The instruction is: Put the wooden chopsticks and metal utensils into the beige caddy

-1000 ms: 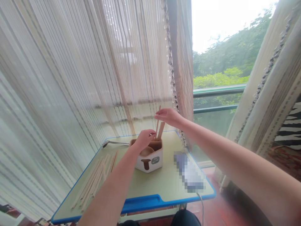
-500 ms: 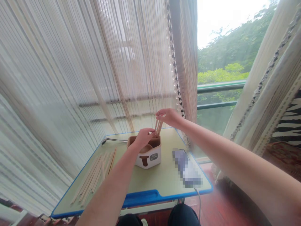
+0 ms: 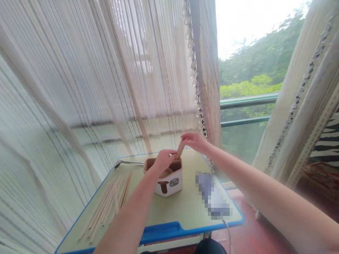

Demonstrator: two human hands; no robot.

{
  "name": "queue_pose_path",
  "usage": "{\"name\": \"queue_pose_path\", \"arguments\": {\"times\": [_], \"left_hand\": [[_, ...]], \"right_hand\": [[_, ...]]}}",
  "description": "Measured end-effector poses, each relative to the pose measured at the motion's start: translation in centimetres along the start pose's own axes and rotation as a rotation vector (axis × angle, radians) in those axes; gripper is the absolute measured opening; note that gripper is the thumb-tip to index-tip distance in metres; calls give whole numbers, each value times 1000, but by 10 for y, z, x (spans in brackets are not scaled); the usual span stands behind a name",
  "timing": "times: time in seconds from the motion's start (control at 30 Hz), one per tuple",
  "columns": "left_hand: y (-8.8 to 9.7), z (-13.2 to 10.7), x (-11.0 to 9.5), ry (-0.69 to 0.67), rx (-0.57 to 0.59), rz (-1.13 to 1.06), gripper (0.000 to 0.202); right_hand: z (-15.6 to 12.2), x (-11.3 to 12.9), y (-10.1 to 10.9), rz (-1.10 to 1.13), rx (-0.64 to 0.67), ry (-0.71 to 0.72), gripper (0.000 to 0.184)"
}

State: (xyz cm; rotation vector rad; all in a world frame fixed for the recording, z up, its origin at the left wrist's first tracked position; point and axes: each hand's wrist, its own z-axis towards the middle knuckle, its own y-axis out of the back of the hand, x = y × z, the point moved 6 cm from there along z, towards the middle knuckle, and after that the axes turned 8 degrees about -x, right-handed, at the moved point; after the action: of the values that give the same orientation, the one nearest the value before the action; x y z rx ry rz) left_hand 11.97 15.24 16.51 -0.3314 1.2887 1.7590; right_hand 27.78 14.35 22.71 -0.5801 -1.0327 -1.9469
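Note:
A white and brown utensil holder [image 3: 168, 186] with open compartments stands on the table. A small bunch of wooden chopsticks [image 3: 180, 149] leans up out of its right rear compartment, tilted to the right. My right hand [image 3: 195, 141] is closed around the upper ends of this bunch. Lower down, at the holder's rim, my left hand [image 3: 164, 159] pinches the same chopsticks between thumb and fingers. Their bottom ends are hidden inside the holder. More loose chopsticks [image 3: 104, 208] lie spread on the table left of the holder, partly covered by my left forearm.
The small table [image 3: 159, 213] has a pale green top and a blue rim. A metal utensil with a dark end [image 3: 116, 164] lies behind on the left. A pixelated flat object [image 3: 213, 197] with a cable [image 3: 228, 234] lies on the right. Sheer curtains [image 3: 106, 88] hang close behind.
My right hand has come down a little with the chopsticks, which now stand closer together and more tilted to the right. My left hand stays at the holder's rim. The view has shifted slightly.

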Motion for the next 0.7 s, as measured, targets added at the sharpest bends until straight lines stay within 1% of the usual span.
{"name": "queue_pose_path", "arguments": {"times": [0.1,0.23,0.3,0.37,0.47,0.53,0.6,0.7], "left_hand": [[1,1,-1,-8,17,-9,28],[0,2,-2,-11,29,4,28],[1,4,-2,0,15,10,29],[3,6,-2,13,-18,-15,30],[6,9,-2,67,-61,-145,34],[6,10,0,95,-66,-220,37],[4,8,1,88,-52,-226,36],[1,5,5,79,-23,-178,34]], "right_hand": [[-6,-11,-9,73,35,-50,25],[-12,-19,-22,272,71,-90,30],[-11,-20,-25,350,63,-114,31],[-6,-15,-25,397,69,-117,29],[5,-2,-24,399,119,-93,24],[11,5,-24,374,161,-87,23],[12,6,-26,360,192,-101,23],[6,-1,-30,388,211,-131,24]]}}
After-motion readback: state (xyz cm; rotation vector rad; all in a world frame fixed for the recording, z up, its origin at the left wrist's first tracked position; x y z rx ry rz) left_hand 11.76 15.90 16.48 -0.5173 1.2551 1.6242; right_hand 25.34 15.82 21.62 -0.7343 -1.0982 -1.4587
